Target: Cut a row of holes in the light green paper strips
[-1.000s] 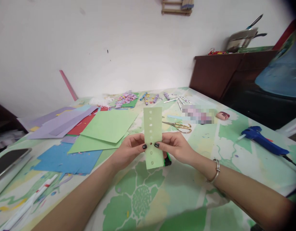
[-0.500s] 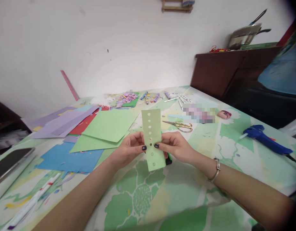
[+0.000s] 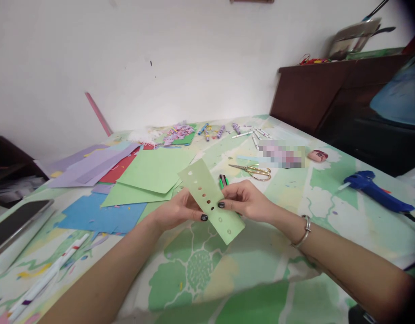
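A strip of light green paper (image 3: 207, 189) is pinched between both hands above the table, tilted with its top leaning left. A row of small holes runs down its length, and two drawn circles show near the lower end. My left hand (image 3: 178, 211) grips its left edge, thumb in front and fingers behind. On the opposite edge, my right hand (image 3: 246, 200) holds it with the thumb beside the lowest hole. Just behind the right fingers lies a green and black craft knife (image 3: 223, 180), partly hidden. Gold-handled scissors (image 3: 253, 171) rest farther back.
Green sheets (image 3: 153, 171), blue paper (image 3: 99, 213) and purple paper (image 3: 89, 168) lie on the left. A phone (image 3: 18, 225) and white markers (image 3: 48, 274) are nearer. A blue glue gun (image 3: 379, 191) sits at right. Paper scraps (image 3: 178, 133) and crayons (image 3: 221, 131) are at the back.
The green strip has turned from nearly upright to a slant, its top going left and its bottom going right. The craft knife behind it shows more. Both hands keep their hold.
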Motion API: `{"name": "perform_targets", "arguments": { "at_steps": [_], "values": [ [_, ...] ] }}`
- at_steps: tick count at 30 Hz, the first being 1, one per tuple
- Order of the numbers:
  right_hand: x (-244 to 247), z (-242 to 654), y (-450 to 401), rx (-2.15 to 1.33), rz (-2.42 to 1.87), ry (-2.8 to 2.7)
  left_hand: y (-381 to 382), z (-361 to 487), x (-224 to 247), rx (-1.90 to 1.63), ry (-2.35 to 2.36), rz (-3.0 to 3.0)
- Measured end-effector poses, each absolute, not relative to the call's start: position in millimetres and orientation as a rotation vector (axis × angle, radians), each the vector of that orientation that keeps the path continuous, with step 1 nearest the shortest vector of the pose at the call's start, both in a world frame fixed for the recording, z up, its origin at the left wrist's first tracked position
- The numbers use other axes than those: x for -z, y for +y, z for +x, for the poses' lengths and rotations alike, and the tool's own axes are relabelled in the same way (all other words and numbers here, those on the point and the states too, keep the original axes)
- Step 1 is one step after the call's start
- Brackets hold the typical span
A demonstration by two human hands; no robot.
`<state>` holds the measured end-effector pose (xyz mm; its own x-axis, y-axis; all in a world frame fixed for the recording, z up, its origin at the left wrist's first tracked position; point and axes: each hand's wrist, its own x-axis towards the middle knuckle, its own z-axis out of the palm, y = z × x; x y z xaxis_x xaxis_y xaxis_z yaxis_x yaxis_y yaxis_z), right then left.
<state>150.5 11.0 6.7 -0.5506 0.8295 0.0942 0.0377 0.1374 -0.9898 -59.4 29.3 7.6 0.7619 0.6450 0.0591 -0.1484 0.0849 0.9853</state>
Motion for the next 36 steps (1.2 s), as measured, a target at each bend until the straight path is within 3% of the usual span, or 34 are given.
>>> {"name": "perform_targets", "arguments": {
  "at_steps": [7, 17, 36],
  "values": [
    [-7.2, 154.4, 13.4, -1.451, -0.872, -1.783, 30.1, -62.9, -5.3, -0.594, 0.508, 1.388],
    [-3.7, 151.0, 14.8, -1.498, -0.855, -1.700, 35.9, -54.8, 1.0, -0.935, 0.634, 1.444],
    [-0.2, 146.7, 16.9, -1.590, -0.808, -1.465, 19.3, -41.0, -1.5, -1.183, 0.808, 1.790]
  ]
}}
